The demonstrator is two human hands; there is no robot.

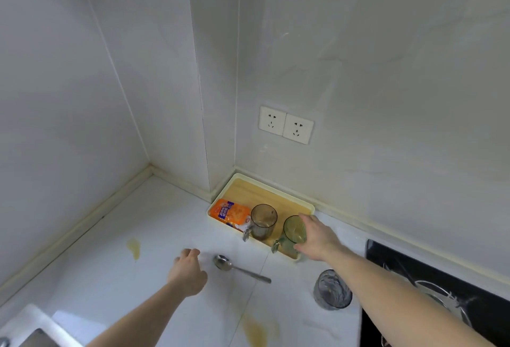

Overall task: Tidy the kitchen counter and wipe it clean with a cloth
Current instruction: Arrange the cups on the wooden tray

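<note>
Counter [171, 225]: white stone top running into a wall corner, not yet wiped. No cloth in view, so wiping looks some way off; tidying seems the step in hand.

Far left, a yellowish spill [134, 247] sits on the bare surface; a larger stain [258, 331] lies near the front edge. Both are probably why a wipe is needed.

Left hand [187, 270] hovers low over the counter, fingers loosely curled, holding nothing. It is just beside the bowl of the spoon [237, 266], which lies flat, handle pointing right. Likely the next pickup.

Tray [220, 194], wood-bottomed, is pushed into the corner, apparently as the collecting spot. In it: an orange packet [230, 212] lying flat, a brown-tinted mug [262, 221] upright, handle toward the front.

Right hand [317, 236] grips the green-tinted mug [293, 232] from its right side, at the tray's near right end; whether it rests on the tray I cannot tell.

A grey ribbed glass [332, 290] stands on the counter under the right forearm, beside the black hob [441, 291].
</note>
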